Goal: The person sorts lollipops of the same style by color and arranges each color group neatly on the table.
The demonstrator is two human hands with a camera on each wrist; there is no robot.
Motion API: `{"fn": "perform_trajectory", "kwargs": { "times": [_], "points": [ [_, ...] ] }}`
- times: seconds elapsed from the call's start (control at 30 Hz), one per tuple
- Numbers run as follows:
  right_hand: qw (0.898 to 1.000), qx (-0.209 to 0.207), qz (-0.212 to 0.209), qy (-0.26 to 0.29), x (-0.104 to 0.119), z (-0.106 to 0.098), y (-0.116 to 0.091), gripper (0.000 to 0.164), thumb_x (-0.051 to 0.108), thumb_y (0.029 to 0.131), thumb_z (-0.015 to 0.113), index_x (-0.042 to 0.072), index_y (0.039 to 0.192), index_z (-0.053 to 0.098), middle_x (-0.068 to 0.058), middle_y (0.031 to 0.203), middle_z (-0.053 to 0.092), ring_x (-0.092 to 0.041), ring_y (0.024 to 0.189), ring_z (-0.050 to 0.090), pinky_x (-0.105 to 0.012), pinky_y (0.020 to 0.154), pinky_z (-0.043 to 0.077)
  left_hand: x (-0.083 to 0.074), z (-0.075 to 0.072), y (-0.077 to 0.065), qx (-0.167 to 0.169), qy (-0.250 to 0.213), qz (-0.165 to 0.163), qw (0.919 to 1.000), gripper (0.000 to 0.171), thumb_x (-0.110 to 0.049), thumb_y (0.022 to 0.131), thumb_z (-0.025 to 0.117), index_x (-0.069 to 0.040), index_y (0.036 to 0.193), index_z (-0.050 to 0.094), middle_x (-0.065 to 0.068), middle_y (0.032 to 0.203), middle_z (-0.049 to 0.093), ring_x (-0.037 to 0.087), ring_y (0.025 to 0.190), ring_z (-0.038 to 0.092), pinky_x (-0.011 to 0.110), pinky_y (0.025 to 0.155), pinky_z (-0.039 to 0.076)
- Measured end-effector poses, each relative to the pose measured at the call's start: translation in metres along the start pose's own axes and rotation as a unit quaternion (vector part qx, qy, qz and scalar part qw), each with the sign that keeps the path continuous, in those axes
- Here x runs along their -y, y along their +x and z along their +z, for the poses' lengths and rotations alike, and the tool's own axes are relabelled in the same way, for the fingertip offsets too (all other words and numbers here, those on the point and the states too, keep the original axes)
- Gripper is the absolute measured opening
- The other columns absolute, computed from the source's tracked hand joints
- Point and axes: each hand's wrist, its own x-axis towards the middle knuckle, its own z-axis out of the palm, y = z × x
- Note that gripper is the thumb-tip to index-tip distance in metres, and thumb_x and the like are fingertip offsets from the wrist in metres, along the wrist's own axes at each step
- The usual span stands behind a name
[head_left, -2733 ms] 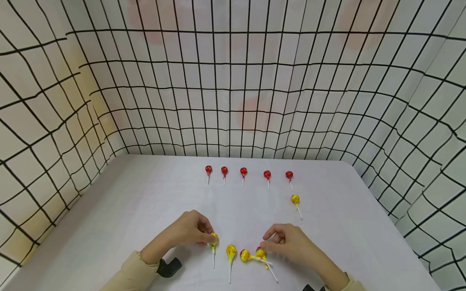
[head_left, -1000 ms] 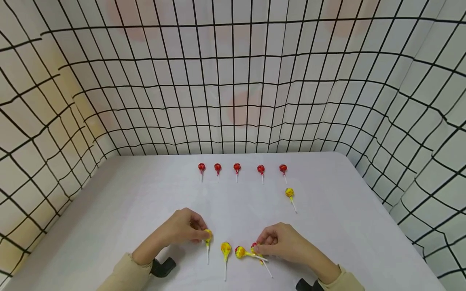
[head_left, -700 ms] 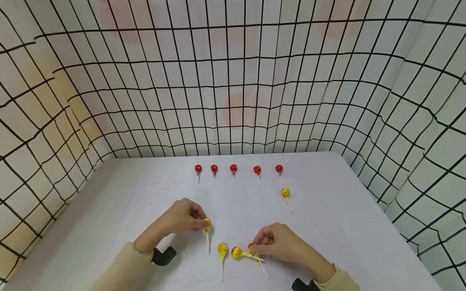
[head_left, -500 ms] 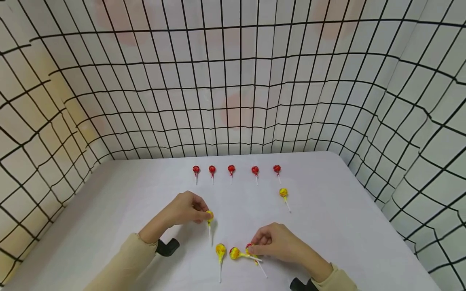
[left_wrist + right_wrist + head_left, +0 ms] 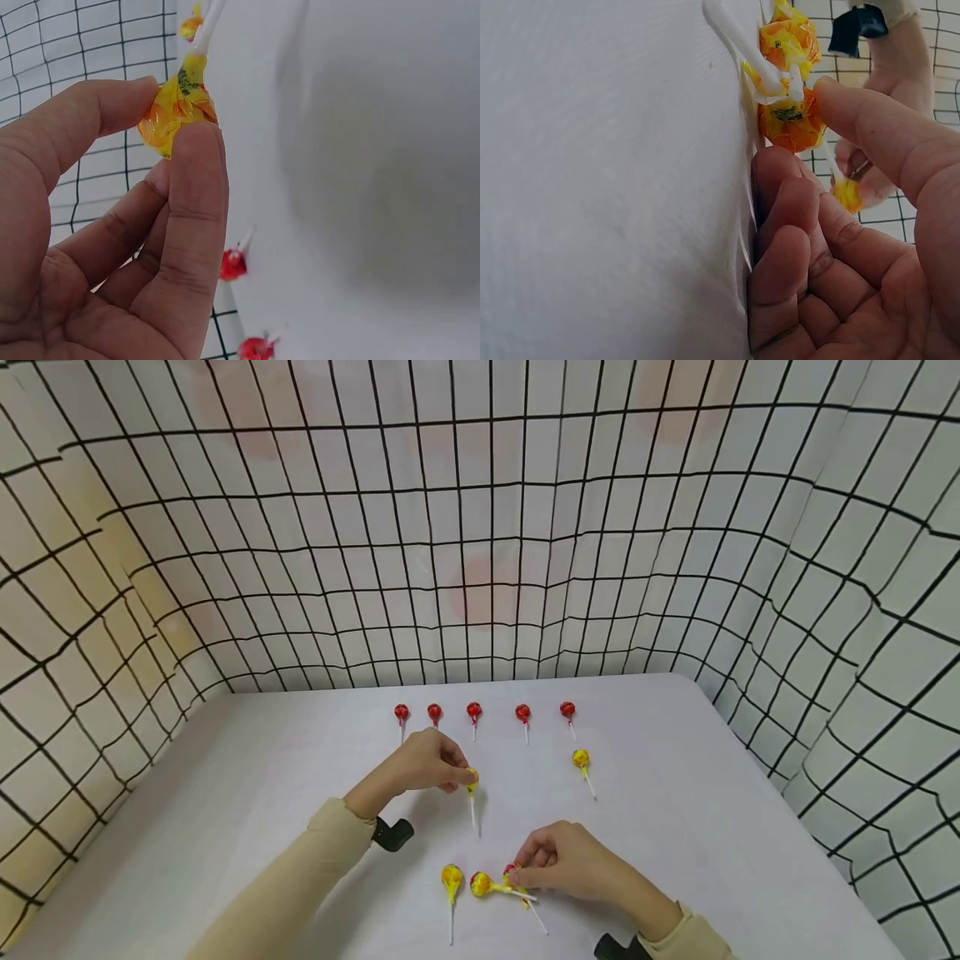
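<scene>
My left hand [image 5: 427,762] pinches the wrapped head of a yellow lollipop [image 5: 174,112] between thumb and finger, its white stick pointing toward me above the table. At the near side, my right hand [image 5: 576,862] pinches the head of a yellow-and-red lollipop [image 5: 791,129] low against the white cloth. A second yellow-and-red lollipop [image 5: 482,884] lies beside it, its stick crossing the held one's. Left of these lies a plain yellow lollipop [image 5: 452,878], stick toward me.
Several red lollipops [image 5: 474,710] form a row along the far side of the white table [image 5: 645,843]. Another yellow lollipop [image 5: 581,759] lies below the rightmost red one. A black grid-patterned white wall [image 5: 480,552] encloses the back and sides.
My left hand has carried its yellow lollipop from the near row away from me and to the right. My right hand has gone from touching to pinching its lollipop, staying nearly in place.
</scene>
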Motion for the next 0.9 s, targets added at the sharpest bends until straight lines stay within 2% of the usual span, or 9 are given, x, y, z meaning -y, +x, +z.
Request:
{"fn": "perform_trajectory", "kwargs": {
  "times": [0.4,0.57,0.9],
  "points": [
    [1.000,0.003,-0.013,0.011,-0.001,-0.001,-0.001,0.017,0.026,0.091,0.087,0.012,0.095,0.079,0.005,0.073,0.067,-0.007,0.065,0.053,-0.018,0.057,0.038,-0.025,0.021,0.039,0.010,0.003,0.010,0.9999,0.020,-0.029,0.091,0.089,-0.011,0.088,0.079,0.001,0.077,0.074,0.012,0.068,0.070,0.025,0.072,0.057],
    [1.000,0.002,-0.005,0.014,-0.002,-0.001,-0.002,0.017,0.026,0.091,0.087,0.012,0.096,0.079,0.004,0.073,0.066,-0.008,0.066,0.053,-0.018,0.057,0.038,-0.033,0.031,0.057,0.017,-0.001,0.014,0.9998,0.020,-0.028,0.090,0.089,-0.011,0.086,0.079,0.000,0.073,0.072,0.010,0.065,0.068,0.023,0.069,0.056],
    [1.000,0.003,-0.027,0.014,-0.001,-0.002,-0.002,0.017,0.027,0.093,0.085,0.012,0.095,0.078,0.005,0.074,0.067,-0.004,0.066,0.055,-0.018,0.059,0.041,-0.045,0.044,0.080,0.011,0.009,-0.004,0.9999,0.023,-0.029,0.091,0.089,-0.010,0.085,0.077,0.000,0.070,0.070,0.011,0.065,0.066,0.021,0.065,0.053]
  ]
}}
